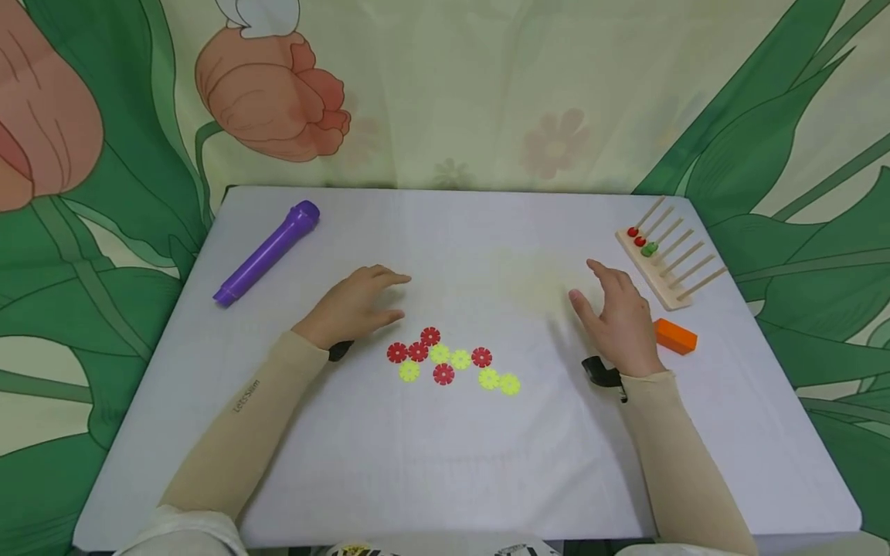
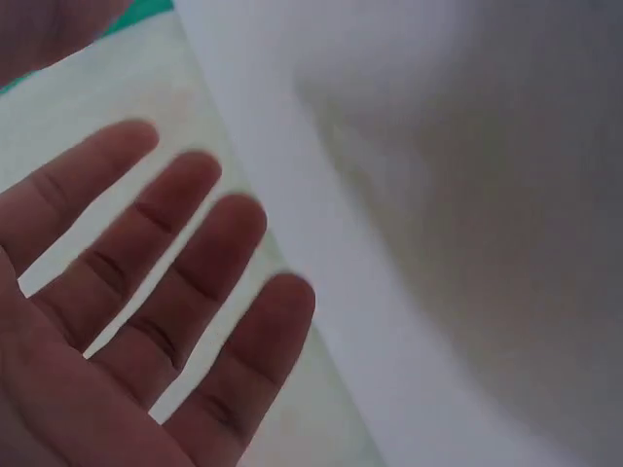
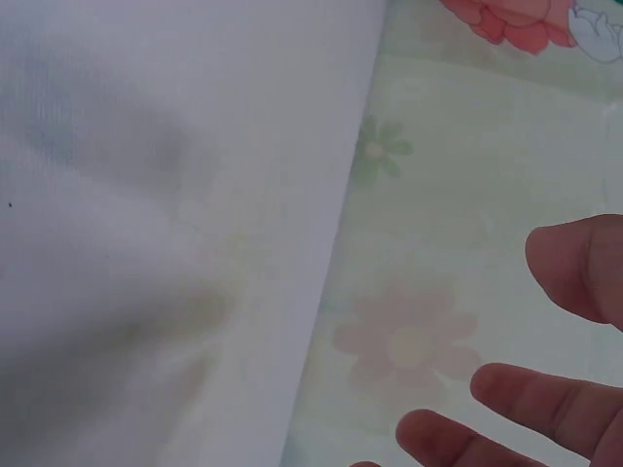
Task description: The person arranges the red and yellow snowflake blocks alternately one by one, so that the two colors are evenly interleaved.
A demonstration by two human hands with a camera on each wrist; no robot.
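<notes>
Right hand (image 1: pixel 617 320): cut off in wrist view; fingers spread, empty; partly hides orange block (image 1: pixel 677 337).
Left hand (image 1: pixel 354 306): spread, empty.
Discs (image 1: pixel 460 360): we see them mid worktop (image 1: pixel 431 471).
Peg rack (image 1: pixel 651 269): by far-right corner.

The lettering "Let's Slim" (image 1: pixel 246 396) stands in small dark print along the left sleeve (image 1: pixel 239 432), running lengthwise on the forearm. The dark print (image 1: pixel 358 550) at the head view's bottom edge is cut off, unreadable.
</notes>
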